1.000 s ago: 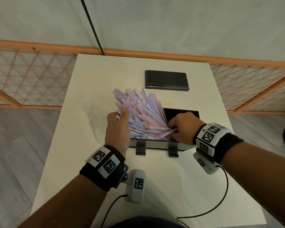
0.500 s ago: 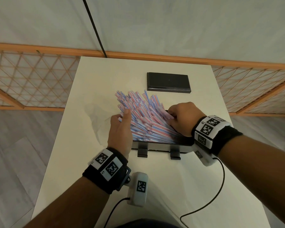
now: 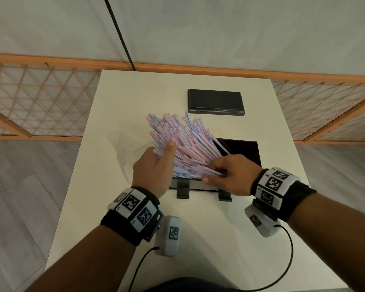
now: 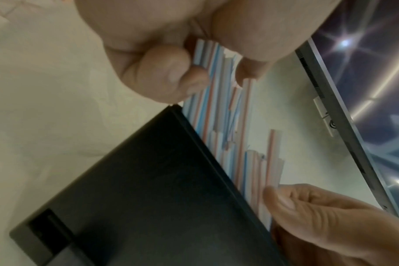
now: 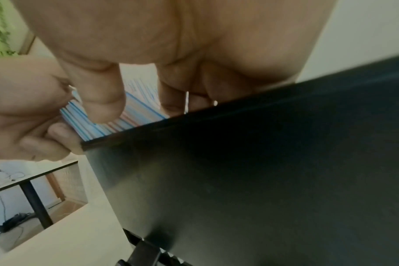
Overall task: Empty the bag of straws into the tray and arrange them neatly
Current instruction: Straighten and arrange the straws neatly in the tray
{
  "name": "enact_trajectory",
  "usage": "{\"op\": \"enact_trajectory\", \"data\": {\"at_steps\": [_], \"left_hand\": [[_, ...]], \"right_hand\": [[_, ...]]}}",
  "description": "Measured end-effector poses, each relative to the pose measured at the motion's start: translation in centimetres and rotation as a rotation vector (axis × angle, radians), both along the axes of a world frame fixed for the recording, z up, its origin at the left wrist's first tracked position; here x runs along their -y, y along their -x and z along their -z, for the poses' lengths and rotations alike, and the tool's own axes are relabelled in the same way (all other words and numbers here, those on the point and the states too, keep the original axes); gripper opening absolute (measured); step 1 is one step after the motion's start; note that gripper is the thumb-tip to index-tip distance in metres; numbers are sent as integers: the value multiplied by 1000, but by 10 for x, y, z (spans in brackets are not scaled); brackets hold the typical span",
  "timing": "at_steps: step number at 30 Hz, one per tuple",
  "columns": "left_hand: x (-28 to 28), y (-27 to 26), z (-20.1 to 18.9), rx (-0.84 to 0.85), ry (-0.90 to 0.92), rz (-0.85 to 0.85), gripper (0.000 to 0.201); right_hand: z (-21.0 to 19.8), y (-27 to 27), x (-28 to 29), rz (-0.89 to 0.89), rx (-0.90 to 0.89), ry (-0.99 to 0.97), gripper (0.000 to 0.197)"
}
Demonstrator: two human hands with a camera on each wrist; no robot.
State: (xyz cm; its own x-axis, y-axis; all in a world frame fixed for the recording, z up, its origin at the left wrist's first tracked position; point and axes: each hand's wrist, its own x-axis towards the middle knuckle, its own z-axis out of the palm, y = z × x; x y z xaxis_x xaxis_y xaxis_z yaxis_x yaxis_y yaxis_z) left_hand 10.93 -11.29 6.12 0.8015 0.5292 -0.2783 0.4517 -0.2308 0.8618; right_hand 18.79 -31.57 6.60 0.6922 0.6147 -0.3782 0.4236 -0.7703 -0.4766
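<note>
At the far left a lattice fence (image 3: pixel 36 102) of thin orange slats crosses in diamonds behind the pale, smooth surface (image 3: pixel 118 106). A clear, crinkled bag (image 3: pixel 124 152) lies flat on that surface just left of the hands, faint against it. The left hand (image 3: pixel 154 167) holds the left flank of the straws (image 3: pixel 177 144), thumb straight along the top of the bundle and fingers curled under it, as the left wrist view shows the curled fingers (image 4: pixel 162 75) against the striped tubes. The straws are thin paper-like tubes, white with red and blue stripes, fanned out so that their far ends splay up and left over the surface while their near ends lie bunched in the tray (image 3: pixel 249 150). The tray is a shallow black rectangle with a glossy floor and a low rim, its right half bare; two small black tabs (image 3: pixel 182 192) jut from its near edge. The right hand (image 3: pixel 230 175) pinches the near ends of the bundle, thumb below and fingers curled on top, over the tray's near part. Beyond the tray, apart from it, a flat black rectangular lid (image 3: pixel 216 102) with a stepped edge lies on the surface. Both wrists wear black bands with white blocks printed in square black patterns.
</note>
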Motion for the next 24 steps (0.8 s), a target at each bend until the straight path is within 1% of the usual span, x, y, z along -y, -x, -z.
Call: {"op": "enact_trajectory", "data": {"at_steps": [2, 4, 6, 8, 9, 12, 13, 16, 17, 18, 21, 22, 24], "left_hand": [[-2, 0, 0, 22, -48, 13, 53], [-4, -1, 5, 54, -51, -5, 53], [-5, -1, 10, 67, -36, -18, 55], [-4, -2, 10, 67, -19, -36, 54], [-3, -2, 10, 65, -22, -43, 54], [-1, -4, 8, 59, -47, -37, 51], [0, -3, 8, 59, -34, -40, 49], [4, -3, 9, 85, 99, -84, 44], [5, -4, 10, 100, 147, -109, 46], [6, -5, 11, 110, 199, -137, 53], [11, -9, 10, 195, 448, -244, 95], [12, -10, 12, 232, 537, -283, 100], [16, -9, 13, 292, 648, -335, 93]], "right_hand": [[1, 0, -3, -27, 26, 12, 39], [2, 2, -5, -61, 68, 55, 46], [3, 7, -9, -83, 72, 41, 40], [3, 10, -13, -83, 28, -29, 32], [4, 10, -13, -79, 17, -26, 34], [7, 6, -15, -66, -7, 98, 51], [7, 6, -17, -66, -23, 106, 52], [7, 5, -23, -67, -91, -29, 38], [7, 4, -24, -63, -109, -53, 35], [6, 2, -25, -60, -119, -43, 37], [7, 2, -28, -57, -136, 82, 49], [7, 3, -30, -57, -144, 79, 48], [5, 3, -31, -47, -178, -17, 40]]}}
